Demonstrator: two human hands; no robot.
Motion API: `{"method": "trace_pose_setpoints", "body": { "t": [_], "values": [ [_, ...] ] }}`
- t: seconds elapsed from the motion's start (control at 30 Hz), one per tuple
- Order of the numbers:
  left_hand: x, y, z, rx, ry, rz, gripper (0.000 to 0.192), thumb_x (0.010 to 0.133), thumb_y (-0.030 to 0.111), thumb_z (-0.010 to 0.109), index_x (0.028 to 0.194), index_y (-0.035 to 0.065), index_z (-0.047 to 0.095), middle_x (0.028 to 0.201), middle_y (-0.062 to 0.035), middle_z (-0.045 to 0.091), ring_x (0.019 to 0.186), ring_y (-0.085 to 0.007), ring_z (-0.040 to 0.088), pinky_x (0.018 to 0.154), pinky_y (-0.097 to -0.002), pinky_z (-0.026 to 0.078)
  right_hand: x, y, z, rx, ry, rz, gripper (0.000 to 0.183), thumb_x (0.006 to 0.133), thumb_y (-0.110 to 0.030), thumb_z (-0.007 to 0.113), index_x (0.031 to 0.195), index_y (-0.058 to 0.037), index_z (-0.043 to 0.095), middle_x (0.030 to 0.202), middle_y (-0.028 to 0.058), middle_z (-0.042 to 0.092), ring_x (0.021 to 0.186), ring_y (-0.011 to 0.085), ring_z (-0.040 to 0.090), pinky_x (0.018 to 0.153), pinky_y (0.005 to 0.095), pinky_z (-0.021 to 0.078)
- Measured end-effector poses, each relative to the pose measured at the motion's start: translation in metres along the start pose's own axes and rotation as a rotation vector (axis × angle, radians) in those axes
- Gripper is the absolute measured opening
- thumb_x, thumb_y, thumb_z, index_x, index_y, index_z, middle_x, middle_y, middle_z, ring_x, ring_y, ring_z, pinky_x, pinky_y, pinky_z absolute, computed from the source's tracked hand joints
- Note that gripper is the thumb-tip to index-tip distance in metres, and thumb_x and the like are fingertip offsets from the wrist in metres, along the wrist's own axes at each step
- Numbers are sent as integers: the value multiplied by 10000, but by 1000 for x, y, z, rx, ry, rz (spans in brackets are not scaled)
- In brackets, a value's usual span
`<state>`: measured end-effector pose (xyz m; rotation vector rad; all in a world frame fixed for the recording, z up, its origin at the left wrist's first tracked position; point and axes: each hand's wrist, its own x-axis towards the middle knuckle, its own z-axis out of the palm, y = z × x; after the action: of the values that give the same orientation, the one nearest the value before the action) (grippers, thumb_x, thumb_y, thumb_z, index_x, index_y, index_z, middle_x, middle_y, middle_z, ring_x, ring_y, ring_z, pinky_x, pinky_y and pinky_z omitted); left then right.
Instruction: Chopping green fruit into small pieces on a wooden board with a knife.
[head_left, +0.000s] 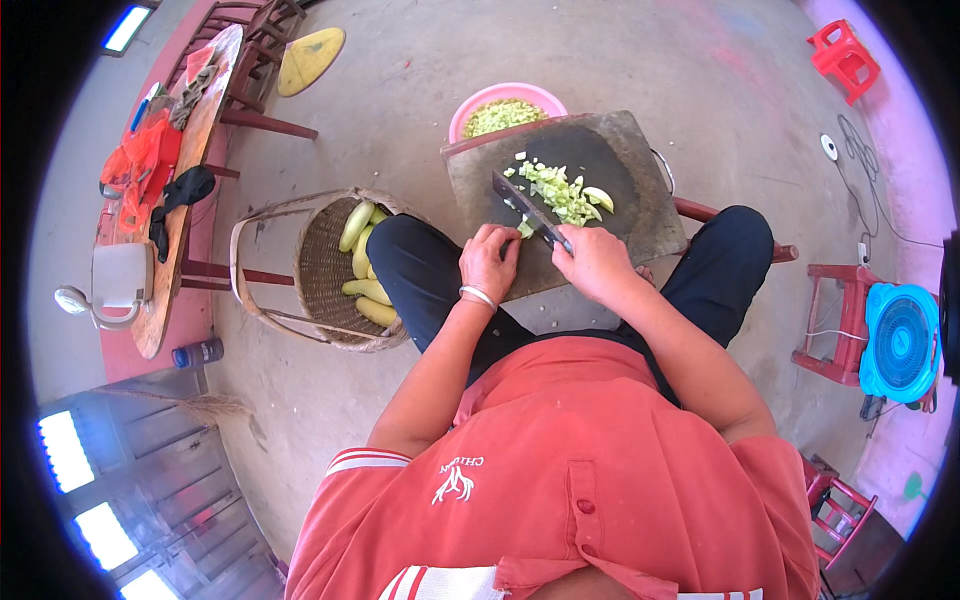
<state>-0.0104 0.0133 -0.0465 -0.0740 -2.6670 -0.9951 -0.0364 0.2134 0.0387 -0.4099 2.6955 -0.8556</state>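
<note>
My right hand (596, 259) is closed around the handle of a kitchen knife (521, 204), its dark blade slanting up and left over a worn wooden cutting board (645, 180). Beside the blade, my left hand (491, 259) has its fingers curled at a small piece of pale green vegetable (526, 228); whether it grips the piece cannot be told. Chopped green pieces (551, 185) lie heaped on the dark middle of the board, with a larger wedge (599, 199) at their right. Behind the board a pink basin (469, 103) holds more chopped pieces.
A woven basket (319, 277) of yellow-green gourds or cucumbers stands by my left knee. Farther left is a wooden table (196, 150) with red plastic bags (139, 165). At the right are a blue fan (902, 343), a red plastic stool (844, 58) and a cable on the floor.
</note>
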Motion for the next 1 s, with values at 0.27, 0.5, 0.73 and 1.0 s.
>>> {"method": "trace_pose_setpoints", "body": {
  "t": [0.27,0.5,0.73,1.0],
  "values": [
    [0,-1,1,0,-1,-3,71,859,112,744,922,83,729,949,-96,690,800,-304,675,707,-391,540,-6,-11,-10,26,-26,-3,206,901,-257,608,981,-81,680,814,187,706,813,401,698,734,539,550],
    [0,1,0,-5,-8,-12,69,856,105,744,919,81,728,939,-99,692,793,-305,674,700,-389,539,-2,0,5,-6,8,-3,220,907,-258,604,1032,-94,681,788,192,695,789,411,692,727,535,540],
    [0,-1,0,8,10,25,74,850,98,748,917,77,724,935,-99,691,792,-305,674,696,-393,537,-6,-6,-4,31,-22,-14,253,914,-267,600,1084,-103,692,791,202,688,797,418,683,728,543,526],
    [0,1,0,-2,2,-5,72,851,103,749,914,78,724,941,-100,692,795,-309,675,695,-393,536,-2,2,5,15,-24,10,235,910,-263,604,1057,-104,697,800,199,692,794,417,685,723,538,530]
  ]
}}
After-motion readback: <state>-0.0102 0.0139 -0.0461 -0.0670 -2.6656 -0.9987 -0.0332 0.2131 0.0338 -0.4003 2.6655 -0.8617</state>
